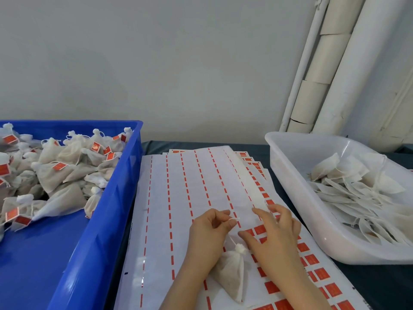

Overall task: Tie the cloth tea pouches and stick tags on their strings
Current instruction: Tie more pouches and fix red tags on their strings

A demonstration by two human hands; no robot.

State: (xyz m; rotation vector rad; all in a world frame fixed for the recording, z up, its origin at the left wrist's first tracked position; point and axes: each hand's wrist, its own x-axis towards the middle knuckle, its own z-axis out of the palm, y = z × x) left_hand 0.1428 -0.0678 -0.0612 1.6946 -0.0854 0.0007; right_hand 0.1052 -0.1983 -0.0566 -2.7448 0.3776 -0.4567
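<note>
- While white cloth tea pouch (232, 276) lies tied on white sheet of red sticker tags (178, 198), L hand (210, 233) pinches its thin white string (233, 240).
- R hand (274, 233): fingers spread, holding nothing, tips on sheet.

A bright blue crate (131, 157) holds off-white cloth pouches (67, 153) with orange-red tags (60, 166), the white sticker sheet (201, 175) carries orange-red dashed lines and orange-red rectangular stickers (311, 259), the tub (290, 186) is translucent white, and the table (368, 283) is dark grey-blue.
</note>
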